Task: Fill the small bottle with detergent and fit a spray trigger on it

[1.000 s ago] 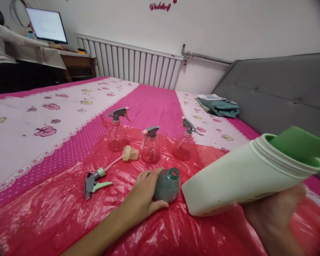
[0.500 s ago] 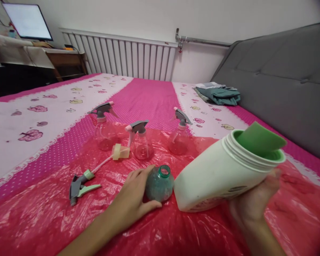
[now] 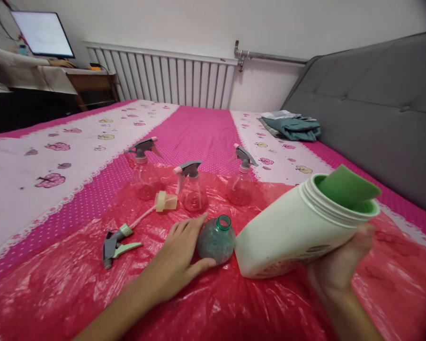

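Observation:
My left hand (image 3: 182, 251) curves around the left side of a small, green, see-through spray bottle (image 3: 216, 244), thumb in front and fingers behind. The bottle has no top on and leans slightly, its open neck toward the right. My right hand (image 3: 337, 265) supports a large white plastic bottle (image 3: 287, 232) from below; it is tilted, mouth up to the right. A green spout (image 3: 350, 184) sticks out of that mouth. The white bottle's base is beside the green bottle. Left of my left hand lies a grey and green spray trigger (image 3: 115, 244) with its tube inside a pale yellow cup-like piece (image 3: 165, 201).
Three clear spray bottles with grey triggers stand behind: left (image 3: 145, 180), middle (image 3: 194, 194) and right (image 3: 240, 187). Red plastic sheeting (image 3: 216, 308) covers the bed's front. Folded clothes (image 3: 293, 127) lie near the grey headboard (image 3: 379, 104). A person's arm (image 3: 17, 57) reaches over a desk at far left.
The green bottle has tipped slightly to the right under my left hand. The white bottle stays tilted in my right hand. The view has shifted a little to the left.

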Motion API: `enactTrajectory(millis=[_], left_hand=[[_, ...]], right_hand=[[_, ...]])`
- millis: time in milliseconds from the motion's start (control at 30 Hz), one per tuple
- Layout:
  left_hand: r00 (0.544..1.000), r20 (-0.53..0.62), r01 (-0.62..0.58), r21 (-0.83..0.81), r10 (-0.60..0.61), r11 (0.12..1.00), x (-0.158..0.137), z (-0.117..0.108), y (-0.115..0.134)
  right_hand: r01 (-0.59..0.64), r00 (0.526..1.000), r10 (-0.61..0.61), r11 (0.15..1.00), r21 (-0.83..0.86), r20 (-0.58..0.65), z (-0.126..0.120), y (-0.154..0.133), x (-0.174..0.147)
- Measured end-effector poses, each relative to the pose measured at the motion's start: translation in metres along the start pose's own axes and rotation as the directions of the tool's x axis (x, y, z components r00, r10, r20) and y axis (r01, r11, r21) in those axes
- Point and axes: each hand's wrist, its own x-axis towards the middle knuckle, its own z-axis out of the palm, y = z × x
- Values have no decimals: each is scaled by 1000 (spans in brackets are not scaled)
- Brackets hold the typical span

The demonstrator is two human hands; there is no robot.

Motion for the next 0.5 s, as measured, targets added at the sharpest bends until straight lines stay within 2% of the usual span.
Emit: enactTrajectory(millis=[100, 200, 500], left_hand=[[1000, -13, -22, 34, 22, 999, 1, -7, 2], [999, -12, -31, 69, 32, 997, 0, -12, 4], [998, -30, -46, 98, 49, 994, 1, -7, 4]], right_hand=[[-14, 1000, 14, 1000, -10, -23, -2, 1, 0], [37, 999, -37, 999, -26, -10, -3, 2, 0], [76, 996, -75, 997, -17, 48, -4, 3, 0]])
